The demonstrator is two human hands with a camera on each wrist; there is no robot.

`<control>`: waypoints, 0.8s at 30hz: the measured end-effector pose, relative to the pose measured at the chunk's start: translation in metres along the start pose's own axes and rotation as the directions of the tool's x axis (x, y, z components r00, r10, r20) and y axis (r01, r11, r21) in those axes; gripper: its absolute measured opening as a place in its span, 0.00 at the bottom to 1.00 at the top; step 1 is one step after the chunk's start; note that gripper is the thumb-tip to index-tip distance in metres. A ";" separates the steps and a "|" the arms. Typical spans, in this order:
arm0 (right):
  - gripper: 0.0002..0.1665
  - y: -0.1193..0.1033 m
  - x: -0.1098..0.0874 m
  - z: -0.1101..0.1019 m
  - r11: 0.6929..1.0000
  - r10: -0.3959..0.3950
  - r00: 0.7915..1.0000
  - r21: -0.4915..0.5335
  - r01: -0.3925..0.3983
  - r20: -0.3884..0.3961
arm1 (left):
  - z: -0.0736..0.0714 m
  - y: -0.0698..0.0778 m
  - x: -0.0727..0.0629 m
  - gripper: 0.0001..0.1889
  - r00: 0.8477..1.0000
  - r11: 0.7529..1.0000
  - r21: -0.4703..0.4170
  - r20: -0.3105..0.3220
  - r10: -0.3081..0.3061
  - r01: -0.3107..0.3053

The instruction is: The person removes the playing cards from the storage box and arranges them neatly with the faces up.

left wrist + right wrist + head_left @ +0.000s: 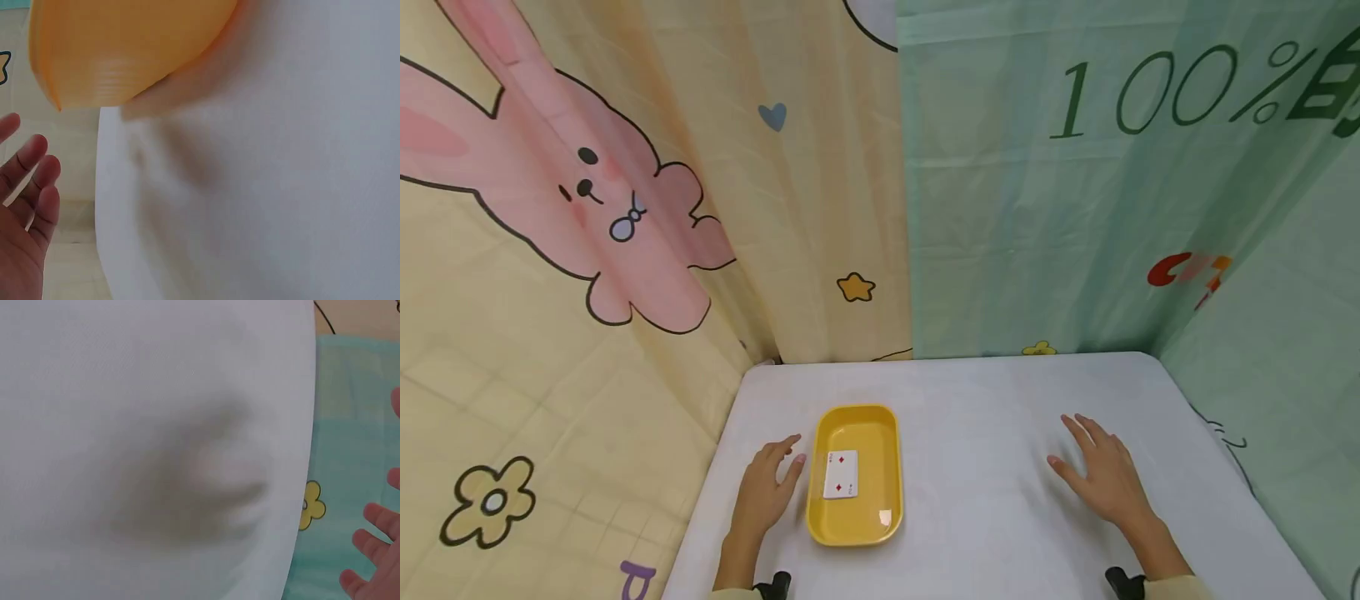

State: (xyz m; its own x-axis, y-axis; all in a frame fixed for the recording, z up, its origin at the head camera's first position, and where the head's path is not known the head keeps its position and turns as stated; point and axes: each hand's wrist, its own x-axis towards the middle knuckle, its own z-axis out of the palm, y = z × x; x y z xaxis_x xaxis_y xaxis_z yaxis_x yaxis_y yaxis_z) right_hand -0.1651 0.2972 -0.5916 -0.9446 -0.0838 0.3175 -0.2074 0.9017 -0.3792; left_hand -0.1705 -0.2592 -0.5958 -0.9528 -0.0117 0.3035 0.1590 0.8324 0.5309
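While left grip [763, 483] hung just left of yellow tray [880, 467], fingers loosely spread, holding nothing, I judged knocking main risk: careless inward sweep could bump tray wall and shift playing card [840, 475] lying flat inside tray's left half. Card being thin, fingertips might have trouble getting under edge. Right grip [1105, 475], fingers spread, nothing held, hovered well right of tray; low reach could clip rim. Counted: one tray, one counter [977, 467], two grips, one card face; single or stack, couldn't tell.
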 end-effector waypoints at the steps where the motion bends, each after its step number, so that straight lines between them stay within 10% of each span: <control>1: 0.46 -0.004 0.001 0.003 1.000 -0.003 1.000 0.008 0.003 -0.002 | 0.004 0.002 -0.001 0.22 1.000 0.999 -0.047 0.008 -0.010 0.010; 8: 0.43 -0.045 0.016 0.029 0.996 -0.026 1.000 0.083 0.025 0.011 | 0.024 0.005 -0.008 0.18 0.997 0.948 -0.314 0.067 -0.027 0.047; 24: 0.39 -0.164 0.060 0.070 0.981 -0.118 0.978 0.175 0.088 0.171 | 0.038 -0.002 -0.015 0.14 0.991 0.919 -0.387 0.134 -0.029 0.079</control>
State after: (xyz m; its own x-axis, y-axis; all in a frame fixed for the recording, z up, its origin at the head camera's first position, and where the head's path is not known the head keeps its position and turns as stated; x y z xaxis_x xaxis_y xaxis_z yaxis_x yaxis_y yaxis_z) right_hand -0.2055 0.1146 -0.5710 -0.9429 -0.2614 0.2066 -0.3312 0.8025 -0.4963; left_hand -0.1664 -0.2399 -0.6312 -0.9830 0.0386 0.1796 0.1710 0.5496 0.8178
